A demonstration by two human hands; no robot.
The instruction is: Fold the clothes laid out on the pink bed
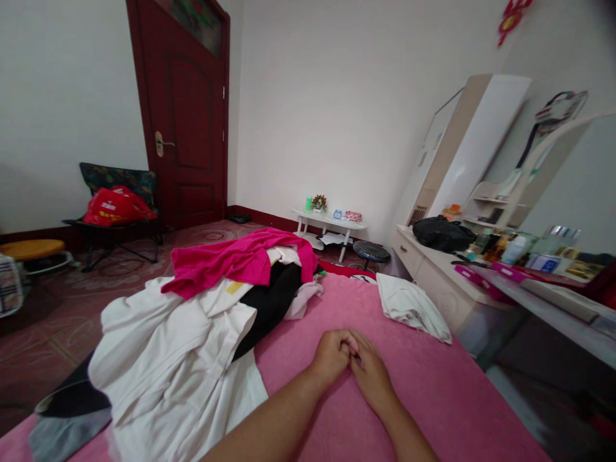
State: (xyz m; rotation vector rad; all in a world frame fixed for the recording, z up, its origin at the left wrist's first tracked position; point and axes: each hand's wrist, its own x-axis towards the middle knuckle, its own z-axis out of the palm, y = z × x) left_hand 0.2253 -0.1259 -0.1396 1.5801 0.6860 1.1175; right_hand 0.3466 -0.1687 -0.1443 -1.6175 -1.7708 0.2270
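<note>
My left hand (332, 355) and my right hand (370, 371) rest together on the pink bed cover (423, 385), fingers curled and touching each other, nothing visible in them. Just left of them lies a heap of clothes: a white garment (168, 346), a black one (272, 301) and a bright pink one (231, 260) on top. A folded white cloth (411, 307) lies alone to the upper right of my hands.
A dressing table (452, 276) with a black bag (440, 233) and bottles stands at the right. A dark red door (190, 122), a folding chair with a red bag (115, 205), a small white low table (330, 224) and a round stool (371, 251) are beyond the bed.
</note>
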